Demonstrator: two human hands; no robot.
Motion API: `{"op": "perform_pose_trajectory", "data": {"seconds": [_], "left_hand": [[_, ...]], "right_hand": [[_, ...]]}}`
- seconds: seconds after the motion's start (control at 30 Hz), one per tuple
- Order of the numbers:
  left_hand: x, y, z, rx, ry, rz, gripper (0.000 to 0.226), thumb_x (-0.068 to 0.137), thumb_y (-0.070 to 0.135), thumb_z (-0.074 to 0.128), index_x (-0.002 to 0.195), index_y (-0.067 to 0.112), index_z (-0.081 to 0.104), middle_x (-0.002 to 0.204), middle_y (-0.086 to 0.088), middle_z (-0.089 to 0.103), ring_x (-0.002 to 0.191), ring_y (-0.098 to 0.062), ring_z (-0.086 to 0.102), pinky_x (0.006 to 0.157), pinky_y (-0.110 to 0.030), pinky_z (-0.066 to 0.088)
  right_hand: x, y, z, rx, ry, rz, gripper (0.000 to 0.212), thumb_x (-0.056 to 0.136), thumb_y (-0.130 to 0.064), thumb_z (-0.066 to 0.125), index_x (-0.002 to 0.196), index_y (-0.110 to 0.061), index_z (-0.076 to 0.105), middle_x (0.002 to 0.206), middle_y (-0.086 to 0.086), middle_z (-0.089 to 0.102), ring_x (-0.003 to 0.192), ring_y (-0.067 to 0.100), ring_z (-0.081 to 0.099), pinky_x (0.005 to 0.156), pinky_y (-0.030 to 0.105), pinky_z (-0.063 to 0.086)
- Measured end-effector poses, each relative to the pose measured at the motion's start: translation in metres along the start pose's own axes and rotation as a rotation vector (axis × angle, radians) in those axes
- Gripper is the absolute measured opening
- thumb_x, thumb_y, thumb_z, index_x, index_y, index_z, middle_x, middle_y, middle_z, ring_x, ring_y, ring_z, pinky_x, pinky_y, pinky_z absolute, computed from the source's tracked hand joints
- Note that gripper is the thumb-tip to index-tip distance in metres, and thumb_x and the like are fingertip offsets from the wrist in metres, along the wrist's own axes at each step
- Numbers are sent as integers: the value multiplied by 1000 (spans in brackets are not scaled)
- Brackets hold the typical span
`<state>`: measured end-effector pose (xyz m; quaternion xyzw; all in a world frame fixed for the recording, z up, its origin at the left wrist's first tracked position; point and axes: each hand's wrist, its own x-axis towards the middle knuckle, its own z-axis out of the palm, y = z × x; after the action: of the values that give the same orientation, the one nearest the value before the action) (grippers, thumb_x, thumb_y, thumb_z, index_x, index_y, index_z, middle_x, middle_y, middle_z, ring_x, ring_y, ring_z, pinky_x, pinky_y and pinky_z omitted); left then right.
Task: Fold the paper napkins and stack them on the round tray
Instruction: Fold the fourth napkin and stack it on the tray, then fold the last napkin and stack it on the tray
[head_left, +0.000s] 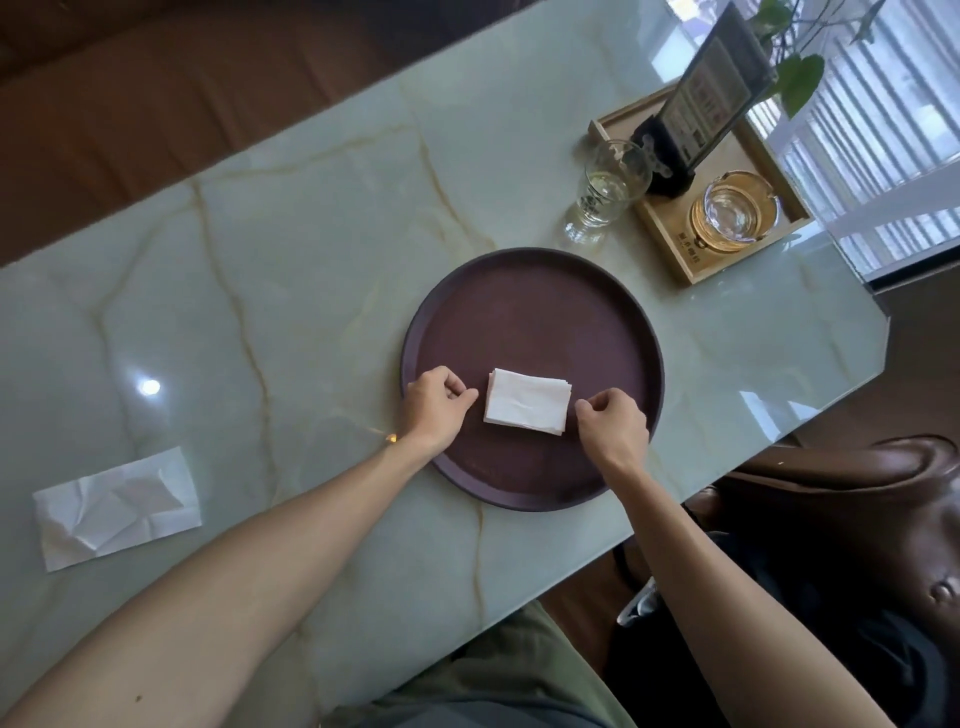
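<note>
A small stack of folded white napkins (527, 400) lies on the dark brown round tray (535, 306), in its near half. My left hand (434, 405) rests just left of the stack, fingers curled, holding nothing. My right hand (613, 423) sits just right of the stack, fingers curled too and a little apart from the paper. An unfolded, creased white napkin (117, 506) lies flat on the marble table at the near left.
Behind the tray stand a drinking glass (605, 192) and a wooden box tray (727, 244) holding a glass ashtray (733, 210) and a menu stand (698, 98). A brown leather chair (857, 493) is at the right.
</note>
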<state>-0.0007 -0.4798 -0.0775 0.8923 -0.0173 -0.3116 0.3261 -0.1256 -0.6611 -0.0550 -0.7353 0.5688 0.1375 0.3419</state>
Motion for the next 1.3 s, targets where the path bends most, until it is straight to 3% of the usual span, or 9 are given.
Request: {"op": "perform_pose_trajectory", "data": {"seconds": [0.1,0.27,0.37,0.47,0.63,0.93,1.13,1.3], "left_hand": [[-4,-8,-26,-25,-17,8,18,84,31,77,76,20,66,68,4,66,70,-21,71,72,-35,57],[-17,-29,-83,-44,-6,80,15,84,30,79,90,17,72,78,7,69,76,-13,64,78,-29,52],[-28,-50,-123,-51,48,82,25,84,33,80,101,17,73,96,0,76,93,-16,71,87,-29,54],[-44,-75,-164,-30,104,104,38,82,35,81,113,14,72,116,-3,74,111,-16,68,95,-27,50],[-79,-128,-234,-2,234,106,48,80,37,83,120,15,68,125,-5,67,118,-21,63,100,-27,44],[-132,-238,-322,-61,380,-36,68,76,33,85,136,17,58,140,-2,58,129,-22,54,107,-31,41],[-135,-307,-331,-45,253,-164,85,74,36,86,148,20,47,153,-2,48,141,-24,45,114,-39,38],[-127,-339,-329,8,137,-179,89,76,38,84,152,20,41,156,-3,46,142,-27,43,114,-41,38]], "right_hand": [[-10,-13,-8,4,27,-86,16,89,-30,56,93,-16,63,94,-1,69,89,26,63,76,33,44],[-33,-54,3,-54,-18,-438,20,91,-30,62,101,-13,62,99,1,63,96,24,60,77,33,41],[-61,-94,20,-89,-128,-586,36,90,-35,68,121,-18,63,118,1,64,116,22,59,92,36,47],[-96,-133,47,-230,-275,-747,52,88,-35,71,135,-20,57,139,3,57,132,23,50,103,37,43],[-160,-181,107,-403,-446,-944,79,86,-43,74,153,-18,40,157,3,43,144,26,38,117,39,33],[-259,-224,202,-477,-574,-1104,83,88,-37,75,157,-19,32,161,1,38,146,21,38,115,34,35],[-295,-236,260,-613,-603,-1139,79,88,-32,74,156,-19,35,160,2,39,146,25,37,116,42,36],[-307,-236,295,-756,-506,-1079,76,88,-29,70,154,-18,35,158,5,41,143,29,39,113,45,37]]}}
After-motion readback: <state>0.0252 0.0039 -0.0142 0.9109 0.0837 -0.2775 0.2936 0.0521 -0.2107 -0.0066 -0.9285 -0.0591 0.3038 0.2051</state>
